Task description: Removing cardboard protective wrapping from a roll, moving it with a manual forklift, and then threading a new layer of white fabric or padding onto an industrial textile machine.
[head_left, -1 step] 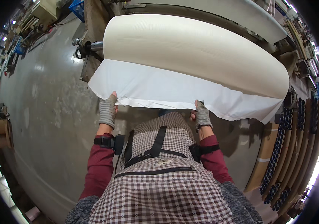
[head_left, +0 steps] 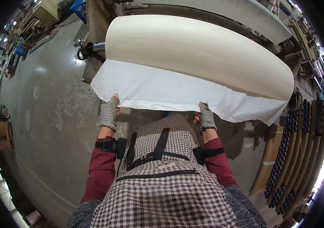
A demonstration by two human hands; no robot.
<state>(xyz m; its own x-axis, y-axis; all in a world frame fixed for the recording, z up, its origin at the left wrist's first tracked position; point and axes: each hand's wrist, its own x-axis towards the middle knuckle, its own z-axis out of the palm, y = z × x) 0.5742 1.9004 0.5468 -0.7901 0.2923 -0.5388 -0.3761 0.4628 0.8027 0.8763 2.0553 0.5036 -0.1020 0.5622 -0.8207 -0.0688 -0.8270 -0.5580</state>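
A big cream roll (head_left: 196,53) lies across the far side on a metal shaft (head_left: 99,47). From its underside a white sheet (head_left: 154,83) comes toward me, its near edge creased and folded. I cannot tell whether it is cloth or paper. My left hand (head_left: 110,108) pinches that edge near its left end, thumb on top and fingers partly hidden beneath. Farther right, my right hand (head_left: 204,113) is closed on the same edge, its thumb pointing away from me. Grey knitted fingerless gloves cover both hands. To the right of that hand the sheet hangs in loose folds to a pointed corner.
A frame (head_left: 95,62) carries the shaft at the left, with a black ring (head_left: 81,53) beside it. Behind the roll runs another pale length of material (head_left: 241,15). Long brown tubes (head_left: 294,163) and dark round tube ends (head_left: 277,159) are stacked at right.
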